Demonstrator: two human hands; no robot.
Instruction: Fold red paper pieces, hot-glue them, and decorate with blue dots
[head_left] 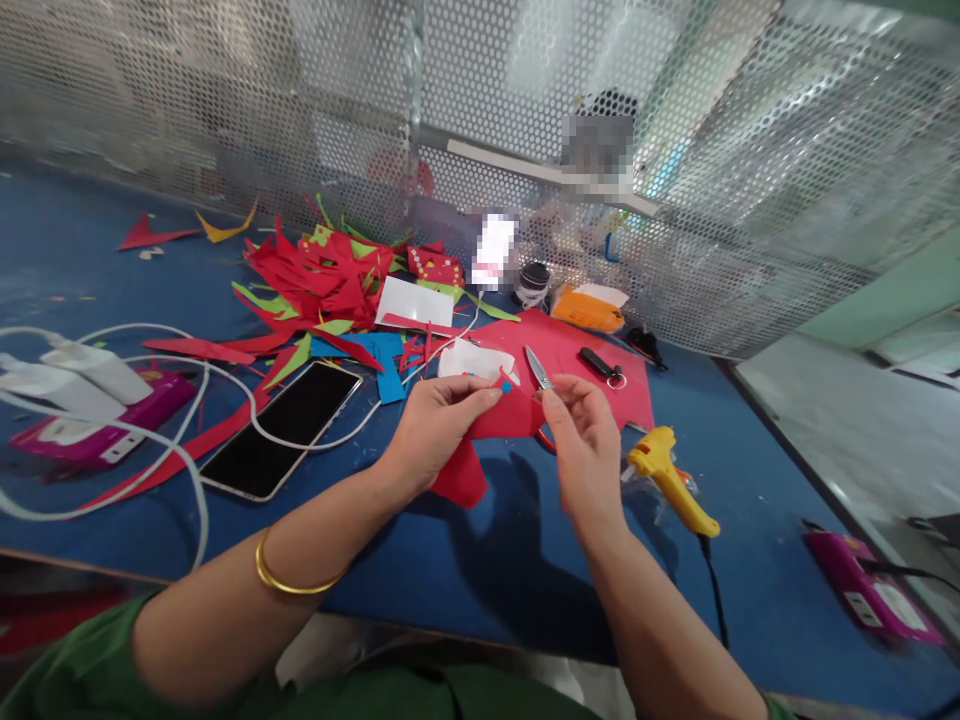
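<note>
Between my hands hangs a red cut piece (pixel 504 415) with a small blue bit on it near my left fingertips. My left hand (pixel 442 425) pinches its upper left edge. At its right edge, the thumb and fingers of my right hand (pixel 585 440) are closed on the same piece. Scissors (pixel 537 368) with their blades pointing away lie just beyond my right fingertips, over a large red sheet (pixel 630 378). Behind my left hand sits a white crumpled paper (pixel 476 360).
A yellow glue gun (pixel 667 480) lies right of my right hand. Left are a black phone (pixel 285 430), white cables and a purple power strip (pixel 105 425). Red and green scraps (pixel 322 275) pile up behind. A perforated metal screen (pixel 487 90) bounds the back.
</note>
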